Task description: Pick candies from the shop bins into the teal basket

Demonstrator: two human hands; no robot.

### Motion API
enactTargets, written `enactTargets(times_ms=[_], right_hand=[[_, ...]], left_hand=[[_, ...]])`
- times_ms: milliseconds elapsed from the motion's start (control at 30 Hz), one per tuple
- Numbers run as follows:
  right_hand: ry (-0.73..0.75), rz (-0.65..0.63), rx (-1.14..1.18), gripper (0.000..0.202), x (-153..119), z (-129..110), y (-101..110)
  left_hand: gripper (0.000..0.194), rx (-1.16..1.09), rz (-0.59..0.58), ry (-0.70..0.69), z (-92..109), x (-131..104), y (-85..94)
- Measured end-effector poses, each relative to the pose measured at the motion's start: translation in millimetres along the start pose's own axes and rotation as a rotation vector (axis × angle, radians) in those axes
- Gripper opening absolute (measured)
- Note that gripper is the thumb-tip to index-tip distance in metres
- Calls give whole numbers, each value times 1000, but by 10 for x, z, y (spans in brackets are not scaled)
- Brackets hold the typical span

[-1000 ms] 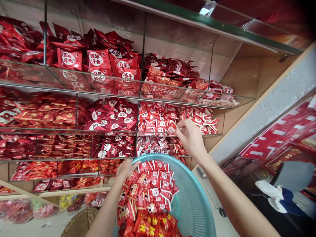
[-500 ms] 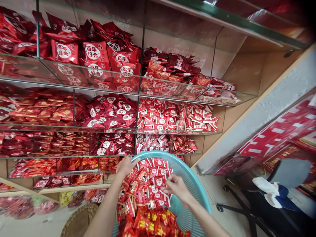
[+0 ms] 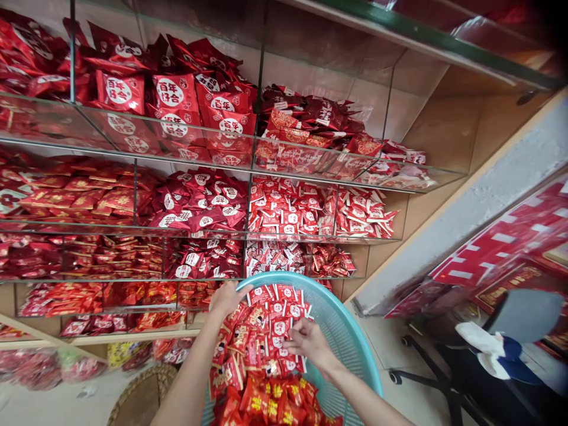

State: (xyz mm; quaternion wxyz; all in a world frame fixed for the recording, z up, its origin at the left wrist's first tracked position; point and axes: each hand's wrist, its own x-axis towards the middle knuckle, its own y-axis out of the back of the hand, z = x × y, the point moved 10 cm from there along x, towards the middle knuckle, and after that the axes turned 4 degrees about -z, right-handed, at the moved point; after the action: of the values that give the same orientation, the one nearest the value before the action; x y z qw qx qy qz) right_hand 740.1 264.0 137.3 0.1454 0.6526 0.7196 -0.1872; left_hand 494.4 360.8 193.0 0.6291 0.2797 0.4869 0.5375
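A turquoise plastic basket (image 3: 350, 331) with slotted walls stands in front of me, part filled with small packets. My left hand (image 3: 227, 300) grips its rim at the far left. Inside, my right hand (image 3: 306, 342) is closed in a pinch at the right edge of a red-and-white packet (image 3: 281, 329); its fingertips partly hide the contact. Similar packets lie in rows on the left side of the basket. Nearer to me is a heap of shiny red packets (image 3: 275, 402) with yellow lettering.
Glass-fronted shelves (image 3: 186, 228) full of red packets rise behind the basket. Below them are bagged goods (image 3: 38, 367) and a round woven basket (image 3: 144, 396). To the right stand a wheeled chair (image 3: 444, 378) and a grey wall (image 3: 501, 195).
My right hand has shifted slightly left, and the red-and-white packet at its fingertips has moved a little left too. My left hand stays on the rim.
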Motion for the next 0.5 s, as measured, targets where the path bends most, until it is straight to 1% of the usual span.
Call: enactTargets(times_ms=[100,200,267,300,367,400,433,500], right_hand=[[-19,-15,-79,70,17,43,-21],[-20,-17,-154,71,25,52,-14],[-9,-9,-201,70,22,-12,3],[4,-3,-223,69,18,-84,12],[71,1,-273,66,-1,-354,11],[136,-2,-304,63,-18,-564,-6],[221,-6,-337,59,-44,-820,-33],[443,-4,-415,49,-130,-1433,-114]], left_hand=[[61,4,-23,-28,21,16,-31],[60,7,-20,-30,18,26,-32],[59,-1,-21,-27,15,26,-32],[59,-9,-24,-24,13,23,-33],[59,-23,-29,-21,15,13,-31],[59,-29,-31,-21,17,6,-29],[59,-32,-32,-23,21,0,-26],[59,-32,-30,-30,30,-9,-19]])
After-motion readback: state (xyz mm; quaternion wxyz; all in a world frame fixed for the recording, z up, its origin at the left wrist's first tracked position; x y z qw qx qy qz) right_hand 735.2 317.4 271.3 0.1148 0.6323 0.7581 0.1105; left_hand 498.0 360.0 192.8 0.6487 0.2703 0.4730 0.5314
